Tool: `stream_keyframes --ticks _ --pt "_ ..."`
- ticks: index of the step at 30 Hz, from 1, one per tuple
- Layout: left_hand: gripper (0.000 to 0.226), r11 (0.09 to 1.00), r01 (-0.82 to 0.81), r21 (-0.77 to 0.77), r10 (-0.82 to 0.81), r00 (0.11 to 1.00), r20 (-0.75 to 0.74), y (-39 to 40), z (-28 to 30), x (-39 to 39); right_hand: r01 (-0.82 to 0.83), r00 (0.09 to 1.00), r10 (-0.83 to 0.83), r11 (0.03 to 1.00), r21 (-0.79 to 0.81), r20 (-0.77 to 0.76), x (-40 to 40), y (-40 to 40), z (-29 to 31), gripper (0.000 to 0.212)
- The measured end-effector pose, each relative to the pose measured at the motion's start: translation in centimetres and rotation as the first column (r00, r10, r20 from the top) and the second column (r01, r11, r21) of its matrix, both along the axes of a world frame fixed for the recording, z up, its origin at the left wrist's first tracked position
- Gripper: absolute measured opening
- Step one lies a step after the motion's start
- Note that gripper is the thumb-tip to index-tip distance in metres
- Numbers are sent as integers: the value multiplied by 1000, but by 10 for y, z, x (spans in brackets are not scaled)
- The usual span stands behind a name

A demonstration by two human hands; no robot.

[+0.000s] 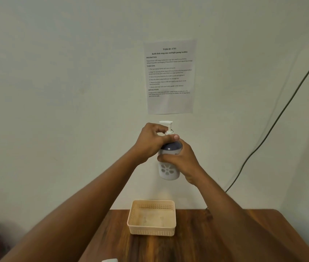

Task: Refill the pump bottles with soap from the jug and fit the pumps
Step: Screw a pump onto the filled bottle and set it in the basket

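Both hands hold a pump bottle (169, 167) upright in the air above a beige basket (152, 218) on the wooden table (225, 242). The right hand (182, 159) grips its body; the left hand (150, 140) apparently pinches the white pump (167, 126) collar.

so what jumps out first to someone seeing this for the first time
The two hands raised mid-frame against the pale wall: the right hand grips a white pump bottle with a dark blue shoulder, while the left hand pinches its white pump collar. Above them hangs a printed paper sheet; below, a beige perforated plastic basket sits on the wooden table.
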State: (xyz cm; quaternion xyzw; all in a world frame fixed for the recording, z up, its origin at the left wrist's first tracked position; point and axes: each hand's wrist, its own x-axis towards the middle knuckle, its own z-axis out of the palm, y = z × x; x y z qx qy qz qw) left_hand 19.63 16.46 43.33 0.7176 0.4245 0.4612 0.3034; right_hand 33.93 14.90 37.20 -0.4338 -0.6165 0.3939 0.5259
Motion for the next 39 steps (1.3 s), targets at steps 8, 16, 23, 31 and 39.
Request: stream_keyframes --ticks 8,16,23,31,39 --pt "41 993 -105 -54 107 994 28 3 -7 1 -153 988 155 985 -78 11 8 6 5 59" --pt "48 926 -377 -31 378 923 69 10 -16 1 73 989 -65 996 -52 136 -12 13 -6 83" --pt "57 899 -433 -64 436 899 44 17 -19 -11 241 930 -254 967 80 264 -43 27 -16 71" --pt "74 933 -357 -49 351 931 -103 31 -46 -74 126 960 -109 991 -51 257 -39 55 -37 78" --pt "68 950 -308 -54 290 931 -224 57 -118 -99 -24 952 64 990 -138 301 -57 101 -78 73"
